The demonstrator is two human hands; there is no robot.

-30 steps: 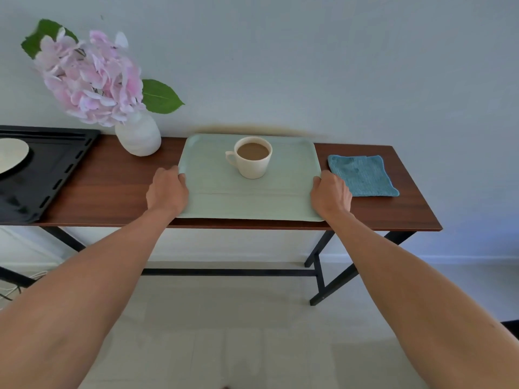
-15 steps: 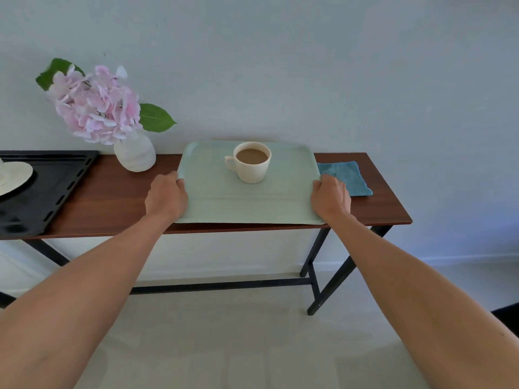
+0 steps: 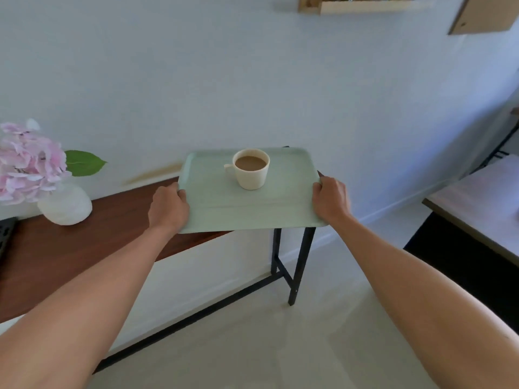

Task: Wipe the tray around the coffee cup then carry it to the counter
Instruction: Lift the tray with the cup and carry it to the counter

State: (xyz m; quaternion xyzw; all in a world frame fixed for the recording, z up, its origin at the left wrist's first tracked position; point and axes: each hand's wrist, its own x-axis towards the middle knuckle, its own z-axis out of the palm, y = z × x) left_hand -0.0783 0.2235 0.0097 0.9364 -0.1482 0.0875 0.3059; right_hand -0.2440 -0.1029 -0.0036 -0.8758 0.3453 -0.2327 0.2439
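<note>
A pale green tray (image 3: 224,211) is held level in the air above the right end of the dark wooden table (image 3: 84,242). A cream cup (image 3: 252,172) full of milky coffee stands upright near the tray's far edge, handle to the left. My left hand (image 3: 168,210) grips the tray's left rim and my right hand (image 3: 330,200) grips its right rim. The blue cloth is hidden behind the tray or out of view.
A white vase (image 3: 66,206) with pink flowers (image 3: 26,161) stands on the table at the left. A light counter (image 3: 483,203) juts in at the right edge, dark below. A wooden shelf (image 3: 356,5) hangs high on the wall. Beige floor lies in between.
Both hands have lifted the tray with the cup off the table and swung it to the right. My view has turned right, bringing the counter into sight.
</note>
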